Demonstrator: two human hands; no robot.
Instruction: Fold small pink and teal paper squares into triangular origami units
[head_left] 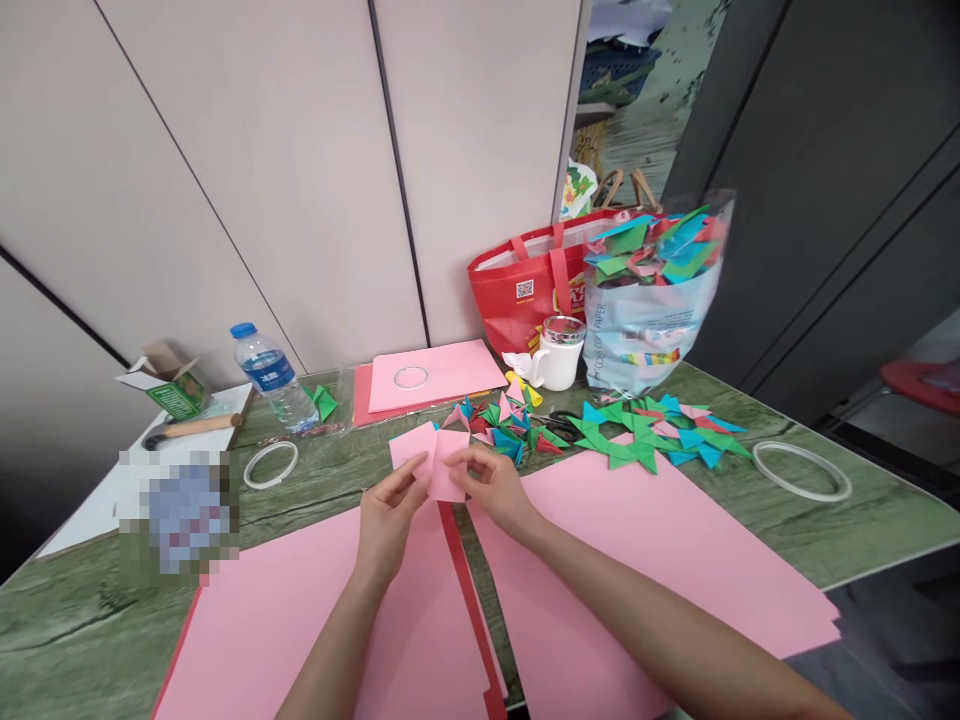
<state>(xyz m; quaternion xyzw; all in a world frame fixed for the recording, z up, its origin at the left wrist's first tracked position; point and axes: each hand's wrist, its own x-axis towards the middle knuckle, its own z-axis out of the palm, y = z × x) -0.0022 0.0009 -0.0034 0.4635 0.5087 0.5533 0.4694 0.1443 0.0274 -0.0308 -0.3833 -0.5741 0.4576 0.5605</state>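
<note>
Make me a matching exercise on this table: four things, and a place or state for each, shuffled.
Things:
1. small pink paper pieces
2. water bottle
3. hammer
4. white mug

Places or states:
A. lying on a white board
B. in front of the red bag
C. held in the left hand and right hand
D. closed with a blue cap

Pairs: 1-C, 2-D, 3-A, 4-B

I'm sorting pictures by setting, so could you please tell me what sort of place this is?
Possibly a home or small workroom, set up for paper craft: large pink sheets lie on a table, with paper stars beyond them and a plastic bag full of folded paper.
</note>
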